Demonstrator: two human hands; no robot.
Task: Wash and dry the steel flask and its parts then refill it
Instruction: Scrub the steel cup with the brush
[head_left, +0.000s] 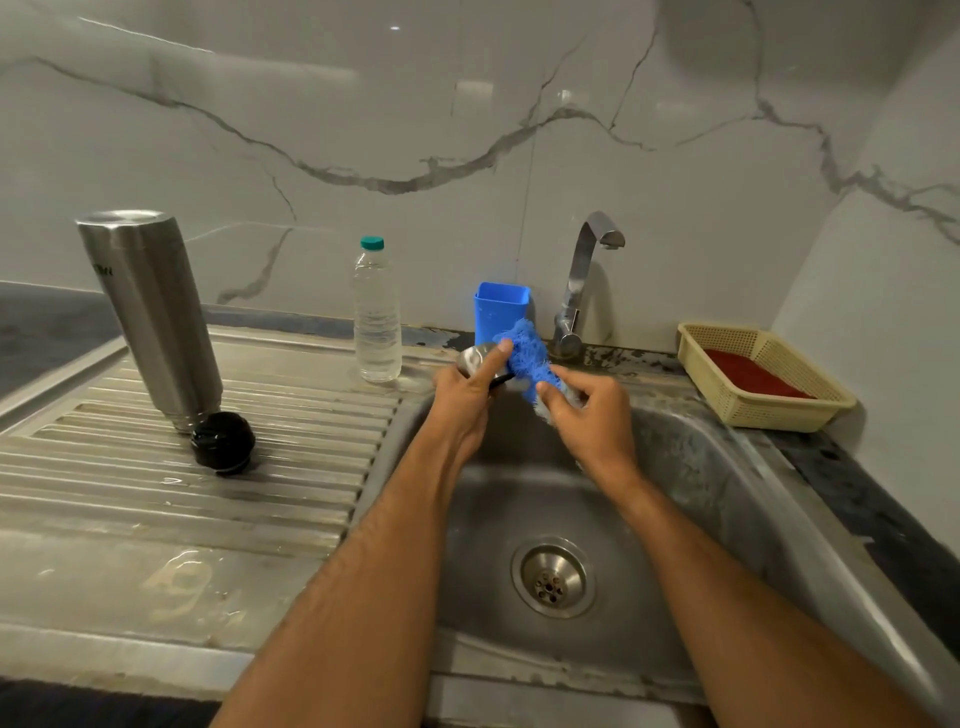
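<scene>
Step in hand: scrubbing, I judge; one small part of the flask is being washed over the sink, with drying and refilling not yet begun.
Left hand: fingers curled round a small steel cup-like part, thumb pressed on its side, at about 12 o'clock above the basin.
Right hand: fingers pinching a blue scrubber, which touches the steel part.
Steel flask: stands mouth down on the ribbed draining table at roughly 10 o'clock, apart from both hands.
Black stopper: just beside the flask's foot, touching or nearly so.
Refill source: probably the plastic water bottle at 11 o'clock, still capped.
Other things: a blue tub behind the hands, the tap at 12 o'clock with no water visible, a cream basket at 2 o'clock.
Next move calls for: turning the part so the scrubber reaches its inside, then rinsing under the tap.
Hard to make out: most of the steel part is hidden by the fingers and scrubber, so it may be the cap cup, but I can't be sure; something pale under the right fingers is also unclear.
</scene>
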